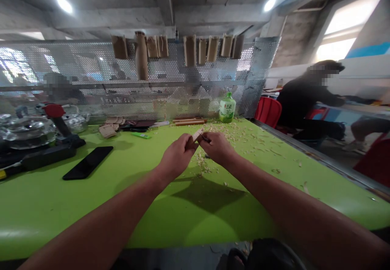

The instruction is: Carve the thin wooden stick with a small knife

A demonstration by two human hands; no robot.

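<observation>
My left hand (179, 153) is closed around a small pale strip of wood (198, 134), whose end sticks up past the fingers. Right beside it, my right hand (218, 148) grips a small dark carving tool (206, 139); its blade is mostly hidden by the fingers. Both hands nearly touch, held above the green tabletop (170, 225). Curled wood shavings (201, 166) lie scattered beneath them and off to the right.
A black phone (88, 163) lies at left, near glass teapots (29, 131) and a red-and-black tool (56, 113). Wood pieces (108, 129), a green-labelled bottle (227, 108) and strips (189, 121) line the back, before a perforated metal screen (170, 68). A seated person (300, 95) is at right.
</observation>
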